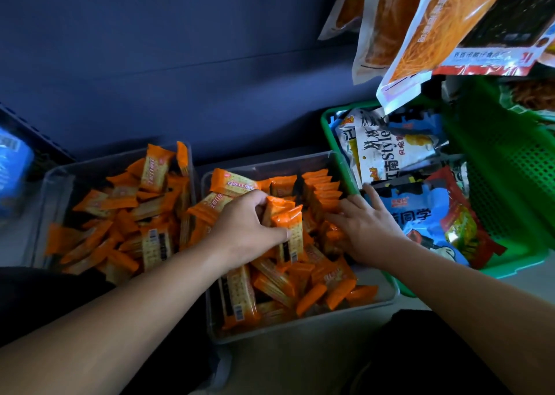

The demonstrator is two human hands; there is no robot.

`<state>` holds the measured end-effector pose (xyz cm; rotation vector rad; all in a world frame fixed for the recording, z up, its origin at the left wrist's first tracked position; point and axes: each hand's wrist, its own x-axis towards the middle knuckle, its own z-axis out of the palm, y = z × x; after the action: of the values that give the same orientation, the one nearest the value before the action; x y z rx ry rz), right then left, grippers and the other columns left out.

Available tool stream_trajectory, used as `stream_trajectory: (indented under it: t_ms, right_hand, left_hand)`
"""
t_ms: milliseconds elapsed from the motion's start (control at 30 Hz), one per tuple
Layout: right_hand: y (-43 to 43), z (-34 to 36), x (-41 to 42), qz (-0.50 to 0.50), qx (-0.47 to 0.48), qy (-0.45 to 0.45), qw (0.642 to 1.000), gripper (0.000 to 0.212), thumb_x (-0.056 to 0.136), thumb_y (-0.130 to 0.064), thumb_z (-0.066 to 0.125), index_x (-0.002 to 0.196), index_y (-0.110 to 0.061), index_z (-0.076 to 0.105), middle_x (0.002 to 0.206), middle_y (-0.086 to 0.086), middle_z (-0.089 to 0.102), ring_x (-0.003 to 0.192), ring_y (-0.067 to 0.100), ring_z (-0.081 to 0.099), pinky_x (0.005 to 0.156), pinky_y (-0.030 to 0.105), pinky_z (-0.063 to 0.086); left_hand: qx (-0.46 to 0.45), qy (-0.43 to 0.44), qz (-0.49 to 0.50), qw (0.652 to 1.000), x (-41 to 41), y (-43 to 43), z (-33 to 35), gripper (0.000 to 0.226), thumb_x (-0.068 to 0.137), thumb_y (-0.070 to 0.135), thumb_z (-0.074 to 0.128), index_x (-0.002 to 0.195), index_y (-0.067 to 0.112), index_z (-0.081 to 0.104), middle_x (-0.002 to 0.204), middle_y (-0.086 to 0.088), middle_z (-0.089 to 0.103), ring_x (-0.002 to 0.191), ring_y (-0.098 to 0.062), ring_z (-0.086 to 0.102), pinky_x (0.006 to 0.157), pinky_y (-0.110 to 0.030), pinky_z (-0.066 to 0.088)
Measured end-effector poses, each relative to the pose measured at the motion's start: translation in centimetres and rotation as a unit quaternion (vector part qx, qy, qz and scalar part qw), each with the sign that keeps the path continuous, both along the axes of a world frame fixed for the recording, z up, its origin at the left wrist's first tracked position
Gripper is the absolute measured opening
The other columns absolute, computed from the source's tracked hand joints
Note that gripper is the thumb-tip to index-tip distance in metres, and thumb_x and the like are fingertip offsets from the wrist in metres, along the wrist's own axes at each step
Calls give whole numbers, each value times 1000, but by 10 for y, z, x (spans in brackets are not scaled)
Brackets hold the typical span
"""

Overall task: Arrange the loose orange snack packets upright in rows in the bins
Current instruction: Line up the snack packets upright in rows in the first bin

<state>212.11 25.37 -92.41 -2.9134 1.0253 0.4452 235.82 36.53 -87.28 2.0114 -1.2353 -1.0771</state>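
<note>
Two clear plastic bins sit side by side, both holding orange snack packets. The left bin (pixel 54 178) holds a loose jumble of packets (pixel 126 223). In the right bin (pixel 300 331), a short row of upright packets (pixel 321 187) stands at the far right corner, with loose packets (pixel 300 283) piled in front. My left hand (pixel 243 229) grips a few upright orange packets (pixel 285 217) in the middle of the right bin. My right hand (pixel 369 229) lies with fingers spread, touching the packets beside the upright row.
A green perforated basket (pixel 510 166) full of mixed snack bags (pixel 420 208) stands right of the bins, touching the right one. Large noodle-snack bags (pixel 444 31) hang above it. A dark blue wall runs behind. A blue package (pixel 12 166) shows at the far left.
</note>
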Motion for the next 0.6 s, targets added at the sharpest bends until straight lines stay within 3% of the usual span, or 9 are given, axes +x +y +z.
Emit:
stream_trajectory:
  t_ms: [100, 167, 267, 367, 467, 533, 600]
  right_hand:
    - [0, -11, -2, 15, -45, 0, 999, 75, 78, -43, 82, 146, -23, 58, 132, 3, 61, 132, 31, 53, 120, 70, 15]
    - [-1, -8, 0, 7, -41, -25, 999, 75, 71, -34, 88, 140, -19, 63, 124, 2, 66, 127, 30, 59, 119, 70, 16]
    - [1, 7, 5, -23, 5, -32, 999, 65, 86, -38, 74, 147, -26, 53, 138, -2, 56, 144, 25, 42, 126, 64, 2]
    - [4, 26, 8, -50, 46, -31, 997, 60, 94, -48, 63, 150, -32, 48, 147, -5, 47, 150, 19, 32, 129, 55, 0]
    - [9, 48, 8, -84, 87, -56, 991, 54, 94, -51, 64, 144, -35, 54, 145, -8, 52, 142, 18, 42, 127, 45, 20]
    - [12, 64, 4, -125, 133, -72, 981, 52, 93, -53, 65, 141, -36, 57, 142, -8, 56, 131, 17, 53, 112, 41, 44]
    - [16, 79, -2, -151, 175, -77, 970, 51, 92, -56, 67, 138, -35, 60, 138, -8, 61, 123, 17, 60, 101, 40, 54]
  left_hand:
    - [-25, -18, 7, 999, 3, -1, 11, 37, 72, 34, 91, 103, 32, 70, 93, 14, 76, 86, -4, 72, 87, -39, 61]
    - [-32, -40, 20, 999, 11, -1, 18, 50, 74, 35, 89, 118, 35, 65, 96, 15, 75, 88, -2, 71, 86, -35, 60]
    - [-7, -99, 16, 995, 22, 0, 24, 74, 71, 46, 81, 139, 40, 52, 103, 11, 74, 93, -9, 71, 85, -35, 60]
    - [94, -152, -58, 982, 22, 3, 32, 59, 75, 48, 78, 128, 39, 55, 97, 13, 67, 86, -7, 67, 70, -27, 55]
    - [180, -187, -142, 955, 15, 8, 35, 29, 80, 52, 77, 98, 34, 62, 101, 11, 66, 89, -9, 64, 71, -28, 54]
    - [183, -284, -192, 921, 11, 13, 37, 38, 79, 61, 76, 105, 36, 65, 110, 7, 64, 98, -14, 63, 79, -35, 56]
    - [128, -385, -232, 884, 7, 16, 38, 58, 79, 63, 77, 126, 33, 61, 123, 4, 55, 115, -19, 55, 89, -40, 54]
